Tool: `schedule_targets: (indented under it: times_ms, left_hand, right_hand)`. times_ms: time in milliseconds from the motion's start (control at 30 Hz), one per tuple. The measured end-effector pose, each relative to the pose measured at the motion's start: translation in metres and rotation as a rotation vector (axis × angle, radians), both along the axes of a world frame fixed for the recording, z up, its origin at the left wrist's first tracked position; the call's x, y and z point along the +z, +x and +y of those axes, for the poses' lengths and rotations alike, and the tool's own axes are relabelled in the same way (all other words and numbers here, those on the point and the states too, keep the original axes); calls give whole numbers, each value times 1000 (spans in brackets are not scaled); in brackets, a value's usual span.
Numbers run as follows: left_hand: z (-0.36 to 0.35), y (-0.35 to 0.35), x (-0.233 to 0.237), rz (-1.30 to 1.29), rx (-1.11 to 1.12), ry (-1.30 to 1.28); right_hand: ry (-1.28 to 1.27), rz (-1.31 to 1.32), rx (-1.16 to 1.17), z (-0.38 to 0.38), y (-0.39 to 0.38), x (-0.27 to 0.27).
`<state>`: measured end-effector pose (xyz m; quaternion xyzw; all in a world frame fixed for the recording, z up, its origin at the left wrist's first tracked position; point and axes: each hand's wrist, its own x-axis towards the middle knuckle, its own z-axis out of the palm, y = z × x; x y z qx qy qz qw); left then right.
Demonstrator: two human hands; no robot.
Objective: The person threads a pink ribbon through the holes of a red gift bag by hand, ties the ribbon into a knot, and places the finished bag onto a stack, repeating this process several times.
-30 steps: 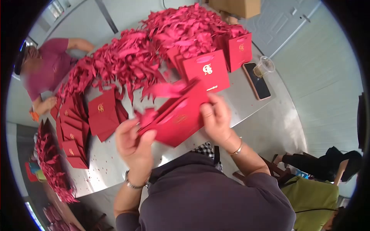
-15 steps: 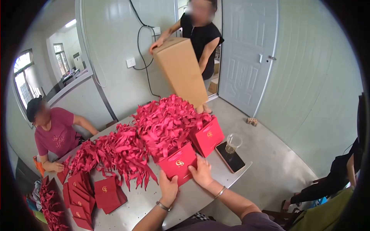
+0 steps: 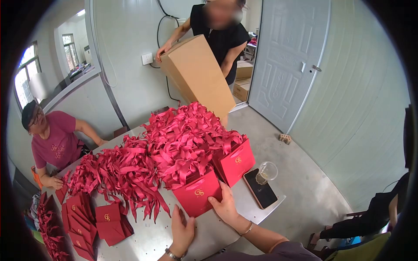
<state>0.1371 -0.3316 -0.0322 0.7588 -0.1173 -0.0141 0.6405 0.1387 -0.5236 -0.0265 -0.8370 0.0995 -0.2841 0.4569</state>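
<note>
A red paper bag (image 3: 198, 194) with a gold logo stands at the table's front, ribbons heaped behind it. My right hand (image 3: 225, 204) holds its right side, thumb on the front face. My left hand (image 3: 182, 230) is just below and left of the bag, fingers apart, holding nothing. Another red bag (image 3: 237, 163) stands behind to the right. The big pile of red ribbons (image 3: 187, 139) spreads leftward over the metal table (image 3: 152, 235). Stacks of small red bags (image 3: 112, 222) lie at the left.
A phone (image 3: 260, 189) and a clear plastic cup (image 3: 267, 171) are at the table's right. Across it a person holds a large cardboard box (image 3: 198, 71) near the door (image 3: 289, 61). Another person (image 3: 56, 139) sits at the left; someone's dark-clothed legs (image 3: 357, 222) show at right.
My left hand has let go of the front bag and moved down and left. The bag has shifted slightly left, with my right hand still on it. The box appears nearer.
</note>
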Motion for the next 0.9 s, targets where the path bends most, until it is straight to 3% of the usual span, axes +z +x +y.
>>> schedule_targets:
  times_ms: [33, 167, 233, 467, 900]
  left_hand:
    - [12, -7, 3, -90, -20, 193]
    - [47, -29, 24, 32, -9, 223]
    - [60, -32, 28, -156, -130, 406]
    - [52, -28, 20, -379, -110, 410]
    - [56, -25, 9, -415, -77, 428]
  right_hand:
    - [-8, -22, -6, 0, -1, -2]
    - [38, -30, 26, -2, 1, -1]
    - [34, -15, 46, -3, 0, 1]
    - [19, 62, 66, -2, 1, 7]
    - [-34, 11, 1, 3, 1, -4]
